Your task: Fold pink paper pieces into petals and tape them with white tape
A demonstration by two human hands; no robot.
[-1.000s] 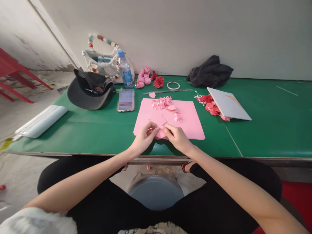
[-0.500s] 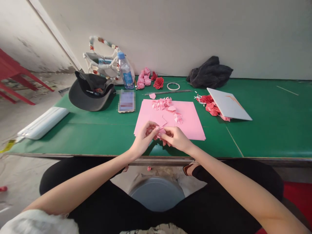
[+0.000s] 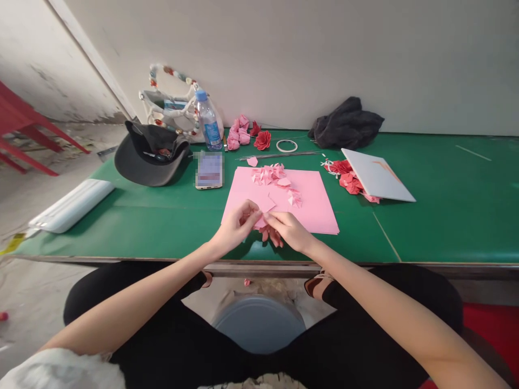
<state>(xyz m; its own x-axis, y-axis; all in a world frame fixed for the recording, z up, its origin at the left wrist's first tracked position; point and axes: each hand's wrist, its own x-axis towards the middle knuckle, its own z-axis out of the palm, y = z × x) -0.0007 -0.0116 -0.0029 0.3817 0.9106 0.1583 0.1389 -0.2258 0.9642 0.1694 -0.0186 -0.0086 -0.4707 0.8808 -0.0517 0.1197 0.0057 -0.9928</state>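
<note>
My left hand [image 3: 242, 222] and my right hand [image 3: 288, 227] meet fingertip to fingertip over the near edge of a stack of pink paper [image 3: 320, 205]. Between their pinched fingers is a small pink paper piece [image 3: 261, 221], mostly covered by the fingers. Folded pink paper pieces [image 3: 270, 174] lie on the far part of the stack, and another small cluster [image 3: 295, 198] sits nearer. A loose cut pink piece [image 3: 252, 161] rests just beyond the sheets.
Behind stand a bottle [image 3: 210, 124], pink paper flowers [image 3: 238, 133], a red flower [image 3: 263, 140] and a tape ring [image 3: 286, 146]. A phone [image 3: 209, 170] and cap [image 3: 150, 156] are left. A white board [image 3: 379, 175] leans on red flowers [image 3: 351, 182] at right.
My hands have shifted slightly around the pink piece, and less of it shows between the fingertips. The view has moved a little.
</note>
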